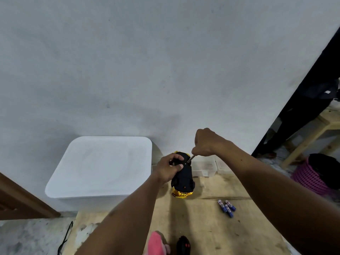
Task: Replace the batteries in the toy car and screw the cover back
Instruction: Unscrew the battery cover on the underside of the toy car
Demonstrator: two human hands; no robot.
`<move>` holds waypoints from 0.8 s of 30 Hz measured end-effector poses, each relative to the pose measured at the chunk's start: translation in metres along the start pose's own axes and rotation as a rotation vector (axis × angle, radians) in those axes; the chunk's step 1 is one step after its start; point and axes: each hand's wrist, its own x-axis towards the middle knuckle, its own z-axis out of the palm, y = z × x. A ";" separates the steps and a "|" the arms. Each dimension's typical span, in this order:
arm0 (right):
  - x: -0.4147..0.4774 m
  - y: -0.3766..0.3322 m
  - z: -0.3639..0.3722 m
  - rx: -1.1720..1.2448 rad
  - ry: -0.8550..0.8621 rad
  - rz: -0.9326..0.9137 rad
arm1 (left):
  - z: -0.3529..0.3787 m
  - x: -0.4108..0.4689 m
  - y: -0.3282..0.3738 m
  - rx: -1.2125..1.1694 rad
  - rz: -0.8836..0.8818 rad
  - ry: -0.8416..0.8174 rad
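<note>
Fingers, right hand (206, 144): curled in a fist round the handle of a screwdriver (191, 158); only the metal shaft shows below the fist.
Fingers, left hand (170, 168): wrapped over the far half of the toy car (184, 181), thumb on the near side, pinning it.
Key relation: the shaft slants down and left from the fist, and its tip meets the car's underside just beside the left fingertips.
Nearer hand: the left is on the car; the right is above and beyond it.
Car's long axis: runs away from the person, with the near end on the wooden board (211, 227).
Car's look: belly up, with a black chassis and shiny gold body showing at both ends.
Cover: mostly hidden by fingers, so I cannot tell if it is seated.
Batteries (227, 208): blue cells lying loose on the board, right of the car and apart from both hands.
Step, judged: turning a cover screw.
</note>
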 end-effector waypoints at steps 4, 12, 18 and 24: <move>0.003 0.009 0.000 0.049 0.003 0.018 | -0.005 0.000 -0.007 0.013 -0.014 0.033; 0.010 0.023 0.015 0.089 -0.046 0.113 | -0.004 -0.003 -0.003 -0.017 -0.057 0.012; 0.011 0.026 0.039 0.316 -0.103 0.156 | -0.001 -0.003 0.009 -0.068 -0.093 -0.065; 0.013 0.039 0.059 0.624 -0.161 0.292 | 0.003 -0.003 0.020 -0.035 -0.091 -0.102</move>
